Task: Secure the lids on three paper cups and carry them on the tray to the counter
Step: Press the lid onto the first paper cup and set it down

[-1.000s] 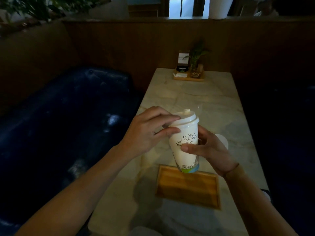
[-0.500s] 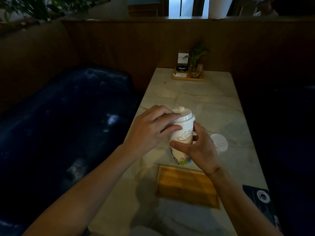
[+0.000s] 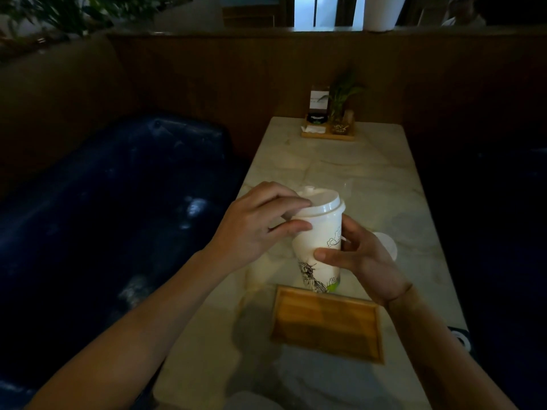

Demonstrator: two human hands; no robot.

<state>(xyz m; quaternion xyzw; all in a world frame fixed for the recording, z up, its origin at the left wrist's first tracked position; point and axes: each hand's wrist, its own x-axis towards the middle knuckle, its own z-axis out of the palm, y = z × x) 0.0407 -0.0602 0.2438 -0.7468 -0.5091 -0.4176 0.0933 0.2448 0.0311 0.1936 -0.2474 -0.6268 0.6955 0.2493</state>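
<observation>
A white paper cup point(image 3: 321, 241) with line drawings is held tilted above the marble table point(image 3: 340, 173). My right hand point(image 3: 365, 258) grips its body from the right. My left hand point(image 3: 257, 229) pinches the rim of the white plastic lid point(image 3: 322, 204) on top of the cup. An empty wooden tray point(image 3: 327, 324) lies on the table just below the cup. A loose white lid point(image 3: 386, 247) lies on the table behind my right hand. No other cup shows clearly.
A small wooden stand point(image 3: 327, 134) with a plant, a card and tissues sits at the table's far end. A dark blue bench point(image 3: 112, 208) runs along the left. A dark object with a white ring point(image 3: 460, 338) lies at the table's right edge.
The cup has turned in my hands and tilted, showing a different drawing. My left fingers have shifted along the lid's rim. The cup stays above the tray's far edge.
</observation>
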